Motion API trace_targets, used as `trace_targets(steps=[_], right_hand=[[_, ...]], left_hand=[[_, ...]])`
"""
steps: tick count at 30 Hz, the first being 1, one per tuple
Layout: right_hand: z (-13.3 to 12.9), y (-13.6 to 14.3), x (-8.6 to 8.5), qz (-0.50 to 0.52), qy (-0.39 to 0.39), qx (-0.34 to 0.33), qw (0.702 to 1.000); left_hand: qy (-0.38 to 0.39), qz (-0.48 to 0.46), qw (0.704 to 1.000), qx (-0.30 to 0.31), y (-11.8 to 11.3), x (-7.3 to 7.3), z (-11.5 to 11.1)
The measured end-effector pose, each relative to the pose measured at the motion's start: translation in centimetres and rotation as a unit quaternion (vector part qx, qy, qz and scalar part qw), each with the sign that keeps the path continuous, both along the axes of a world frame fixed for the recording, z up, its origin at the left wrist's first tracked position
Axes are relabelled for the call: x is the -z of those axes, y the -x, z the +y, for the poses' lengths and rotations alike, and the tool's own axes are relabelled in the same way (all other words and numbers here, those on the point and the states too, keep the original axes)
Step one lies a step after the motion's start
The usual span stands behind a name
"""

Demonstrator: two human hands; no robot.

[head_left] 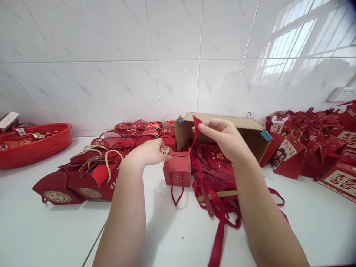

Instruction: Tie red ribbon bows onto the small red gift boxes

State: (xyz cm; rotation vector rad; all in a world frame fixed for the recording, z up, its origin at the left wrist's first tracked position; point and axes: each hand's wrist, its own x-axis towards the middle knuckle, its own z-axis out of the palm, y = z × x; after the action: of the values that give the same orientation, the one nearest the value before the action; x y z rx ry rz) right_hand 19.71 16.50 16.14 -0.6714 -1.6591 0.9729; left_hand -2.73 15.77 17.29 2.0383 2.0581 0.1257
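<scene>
A small red gift box [178, 167] with a twisted red cord handle on its front stands on the white tabletop. My left hand [150, 151] is closed on its upper left edge, the fingertips partly hidden behind a round gold-patterned patch. To the right, my right hand [222, 135] pinches the end of a red ribbon [197, 129] between thumb and fingers, lifted above the box's height. The ribbon hangs down toward a tangled heap of red ribbons and strips [213, 178], which spills in front of an open cardboard carton [236, 122].
Red boxes with beige rope ties [91, 176] lie at the left, with more red boxes [155, 129] behind. A red plastic basin [36, 148] holds small wrapped items. Many red gift bags [292, 155] stand at the right. White tiles [178, 85] form the back wall.
</scene>
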Motion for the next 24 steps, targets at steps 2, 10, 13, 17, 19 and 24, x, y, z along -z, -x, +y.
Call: trace_targets(steps=[2,10,13,17,19,24], right_hand=[[-0.9,-0.4,-0.7,0.037,-0.042,0.021,0.998],[-2.6,-2.0,-2.0,0.156,-0.06,0.056,0.984],[-1.9,-1.6,-1.8,0.179,-0.018,0.008,0.984],[0.2,0.6,-0.1,0.121,0.051,-0.006,0.991],[1.4,2.0,1.1,0.031,0.096,0.044,0.994],[3.6,4.3,4.0,-0.163,0.097,0.114,0.975]], left_hand=[[0.036,0.013,0.999,-0.006,0.2,0.5,0.8],[0.056,0.026,0.998,0.005,-2.0,2.2,2.6],[0.035,0.036,0.999,0.013,-2.4,2.4,2.8],[0.029,0.035,0.999,0.014,-2.4,2.7,3.2],[0.03,0.032,0.999,0.011,-2.3,3.0,3.5],[0.011,0.03,1.0,0.002,-2.3,3.8,4.2]])
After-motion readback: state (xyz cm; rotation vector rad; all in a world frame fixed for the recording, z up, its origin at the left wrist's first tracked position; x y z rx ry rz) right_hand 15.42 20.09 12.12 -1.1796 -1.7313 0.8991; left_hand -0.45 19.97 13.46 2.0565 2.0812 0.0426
